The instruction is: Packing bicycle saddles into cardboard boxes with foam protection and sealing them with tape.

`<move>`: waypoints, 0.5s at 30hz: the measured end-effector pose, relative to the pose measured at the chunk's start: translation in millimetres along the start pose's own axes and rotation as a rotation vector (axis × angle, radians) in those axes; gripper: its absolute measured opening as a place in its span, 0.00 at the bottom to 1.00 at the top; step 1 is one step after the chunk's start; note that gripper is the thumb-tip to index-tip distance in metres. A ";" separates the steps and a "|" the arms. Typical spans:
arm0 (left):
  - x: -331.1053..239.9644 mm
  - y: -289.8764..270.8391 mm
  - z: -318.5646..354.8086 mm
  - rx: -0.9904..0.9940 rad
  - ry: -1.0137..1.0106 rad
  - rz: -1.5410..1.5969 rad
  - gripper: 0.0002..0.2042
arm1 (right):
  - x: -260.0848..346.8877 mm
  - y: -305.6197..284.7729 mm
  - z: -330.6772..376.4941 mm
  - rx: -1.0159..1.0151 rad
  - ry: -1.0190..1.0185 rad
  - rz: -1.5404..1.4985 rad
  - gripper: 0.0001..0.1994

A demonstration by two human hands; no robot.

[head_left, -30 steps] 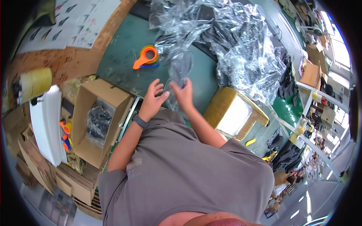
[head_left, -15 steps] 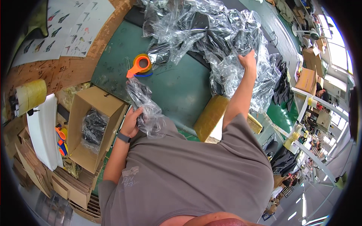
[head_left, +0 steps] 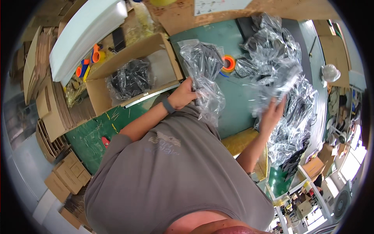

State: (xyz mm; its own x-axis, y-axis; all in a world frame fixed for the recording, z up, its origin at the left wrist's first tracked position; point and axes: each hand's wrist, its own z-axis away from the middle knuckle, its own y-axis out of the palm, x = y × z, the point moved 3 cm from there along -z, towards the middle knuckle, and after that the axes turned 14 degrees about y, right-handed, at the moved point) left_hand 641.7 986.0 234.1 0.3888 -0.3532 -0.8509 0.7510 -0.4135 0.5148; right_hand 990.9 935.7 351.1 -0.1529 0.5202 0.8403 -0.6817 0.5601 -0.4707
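My left hand point(head_left: 182, 95) is closed on the lower part of a clear plastic bag point(head_left: 200, 64) with something black inside, just right of the open cardboard box point(head_left: 95, 91). On the right, my right hand point(head_left: 270, 117) grips another clear plastic bag point(head_left: 276, 80), smeared by motion; its dark contents cannot be made out. A heap of similar bagged black items point(head_left: 267, 39) spreads behind and beside that hand. Inside the box lies a bagged black bundle point(head_left: 132, 80).
An orange tape dispenser point(head_left: 230, 63) sits on the green tabletop point(head_left: 235, 107) between the bags. White foam sheets point(head_left: 87, 35) and stacked flat cardboard point(head_left: 58, 109) stand at the left. A large yellowish tape roll point(head_left: 239, 142) is by my right forearm.
My view has turned, so the box and table appear shifted. The left hand still holds its bag, now beside the box. The right hand has drawn a bag from the heap toward the left.
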 end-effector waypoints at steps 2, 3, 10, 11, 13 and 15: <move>-1.3 -15.6 1.6 -0.138 0.100 -0.057 0.35 | 16.1 73.3 51.2 0.045 -0.586 0.211 0.30; -13.3 -18.8 2.8 -0.174 0.125 -0.039 0.33 | 36.6 109.4 84.1 0.130 -0.625 0.238 0.30; -53.9 -99.3 47.4 -0.241 0.175 0.150 0.27 | 93.9 259.8 203.9 0.671 -0.305 0.615 0.33; -61.2 -112.2 58.2 -0.206 0.227 0.138 0.25 | 97.7 264.3 210.0 0.510 -0.543 0.573 0.35; -78.4 -138.2 80.1 -0.220 0.246 0.124 0.25 | 101.4 290.3 223.9 0.343 -0.665 0.314 0.34; -78.7 -162.5 98.8 -0.199 0.285 0.144 0.24 | 93.8 338.4 218.4 0.722 -0.255 0.139 0.32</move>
State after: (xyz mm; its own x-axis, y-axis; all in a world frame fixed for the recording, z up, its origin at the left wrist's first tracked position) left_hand 436.4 998.1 227.7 0.6097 -0.1370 -0.7807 0.7558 -0.1960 0.6247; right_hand 589.7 1033.2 329.3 -0.3710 0.3417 0.8635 -0.9281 -0.1037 -0.3577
